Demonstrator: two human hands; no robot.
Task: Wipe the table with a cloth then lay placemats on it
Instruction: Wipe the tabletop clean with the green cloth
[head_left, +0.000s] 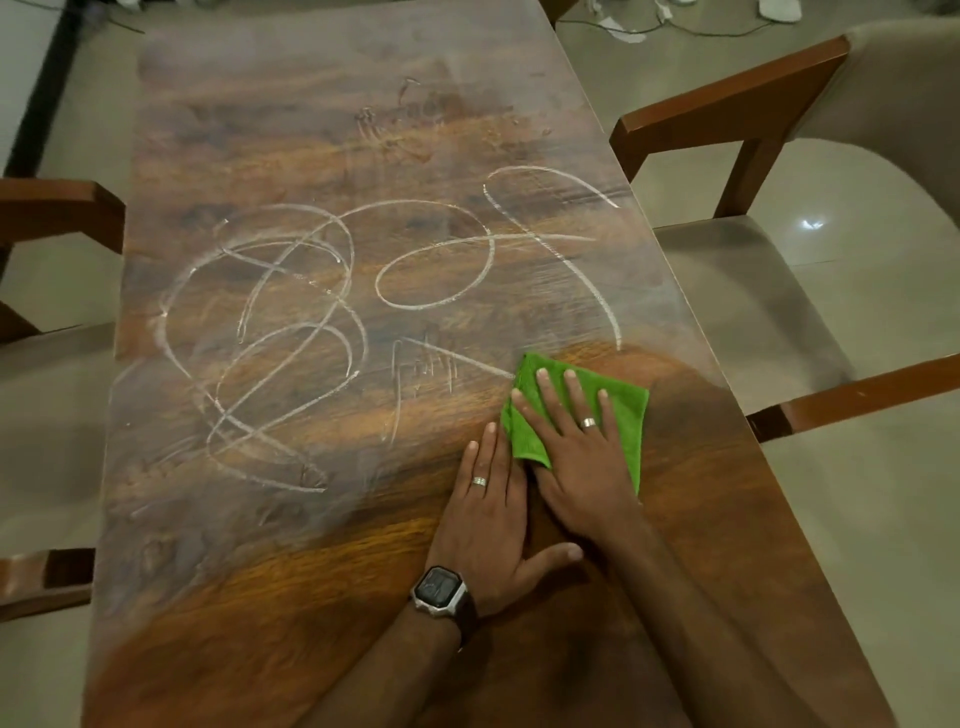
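Both hands lie flat with straight fingers: the right hand (576, 447) presses the green cloth (618, 410) onto the table (270, 597) near its right edge, and the left hand (488, 519) rests on bare wood just beside it, fingertips touching the cloth's corner. Chalk loops (291, 322) cover the middle and a dusty haze lies beyond. I'd worry the cloth, pinned only by a flat palm, bunches or slips, smearing chalk into the clean patch; no placemats show.

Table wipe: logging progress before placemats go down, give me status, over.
Right hand flat, pressing green cloth; left hand flat on table beside it. Near right corner wiped; white scribbles cover the middle. No placemats in view.
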